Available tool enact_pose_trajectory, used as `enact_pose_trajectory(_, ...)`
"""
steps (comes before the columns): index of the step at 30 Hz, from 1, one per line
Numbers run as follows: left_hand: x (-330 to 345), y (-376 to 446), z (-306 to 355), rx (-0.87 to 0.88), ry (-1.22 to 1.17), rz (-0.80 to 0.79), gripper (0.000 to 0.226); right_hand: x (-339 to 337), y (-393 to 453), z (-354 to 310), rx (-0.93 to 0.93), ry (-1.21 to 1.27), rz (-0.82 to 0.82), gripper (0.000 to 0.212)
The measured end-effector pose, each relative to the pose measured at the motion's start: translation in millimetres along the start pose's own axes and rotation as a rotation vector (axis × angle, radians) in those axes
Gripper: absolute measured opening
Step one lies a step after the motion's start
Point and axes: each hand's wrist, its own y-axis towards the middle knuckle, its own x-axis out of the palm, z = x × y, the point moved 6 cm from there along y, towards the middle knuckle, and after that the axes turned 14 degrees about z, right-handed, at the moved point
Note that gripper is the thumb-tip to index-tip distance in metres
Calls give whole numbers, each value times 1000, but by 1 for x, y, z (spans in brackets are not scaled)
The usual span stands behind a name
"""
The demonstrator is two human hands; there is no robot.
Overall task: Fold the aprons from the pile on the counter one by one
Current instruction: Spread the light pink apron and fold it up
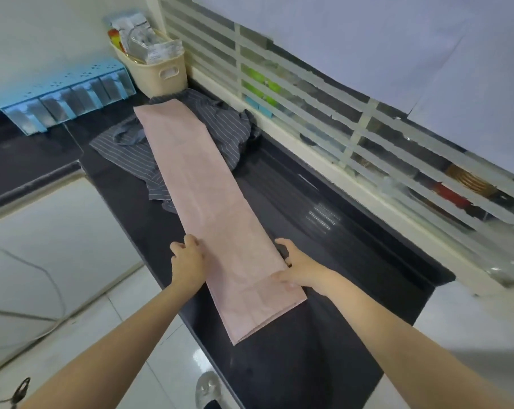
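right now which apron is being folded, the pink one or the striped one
The pink apron: laid out in a long flat strip, with the left hand and right hand at its near edges. The grey striped apron lies crumpled beneath its far end.

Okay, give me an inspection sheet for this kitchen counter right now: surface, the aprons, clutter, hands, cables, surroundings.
Surface: black counter, glossy, running away along the window side.
Job's things: pink apron folded into a long narrow strip, its far end lying over the crumpled grey striped apron.
Clutter: cream basket of packets in the far corner; blue rack on the wall beside it.
Hands: left hand grips the strip's left edge, right hand its right edge, both near the close end.
Cables: one thin cable trails across the floor on the left.
Surroundings: slatted window grille behind the counter; pale tiled floor.
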Motion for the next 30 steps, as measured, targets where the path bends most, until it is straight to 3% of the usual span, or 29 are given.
enact_pose_trajectory(4, 8, -14, 1, -18, -58, -73, 25, -7, -9, 7, 79, 374, -100, 37)
enact_pose_trajectory(8, 6, -17, 6, 150, 205, -51, 25, -13, -18, 7, 191, 574, -274, 48)
enact_pose_trajectory(11, 1, -29, 27, 578, 370, 3, 24, -16, -23, 2, 165, 515, -351, 59)
enact_pose_trajectory(13, 9, -41, 33, 891, 372, -120, 34, -13, -20, 2, 100, 422, -359, 59)
enact_pose_trajectory(14, 16, -45, 31, 951, 316, -248, 33, -13, -14, 2, 18, 296, -293, 54)
enact_pose_trajectory(16, 24, -52, 32, 941, 191, -452, 22, -17, 1, -3, -233, -103, -84, 43)
enact_pose_trajectory(17, 24, -56, 35, 908, 141, -538, 26, -17, 5, -9, -354, -354, -6, 39)
enact_pose_trajectory(20, 26, -58, 42, 873, 87, -668, 36, -17, 1, -26, -610, -862, 92, 23)
enact_pose_trajectory(22, 32, -54, 41, 878, 101, -713, 36, -14, 2, -24, -539, -845, -2, 14)
enact_pose_trajectory(25, 30, -37, 40, 752, 159, -715, 30, -13, 11, -16, -175, -507, -81, 33)
enact_pose_trajectory(28, 17, -11, 30, 611, 233, -685, 41, -5, 23, -16, 28, -246, 82, 44)
enact_pose_trajectory(30, 5, 12, 17, 348, -60, -712, 45, 11, 29, -19, 85, -151, 189, 42)
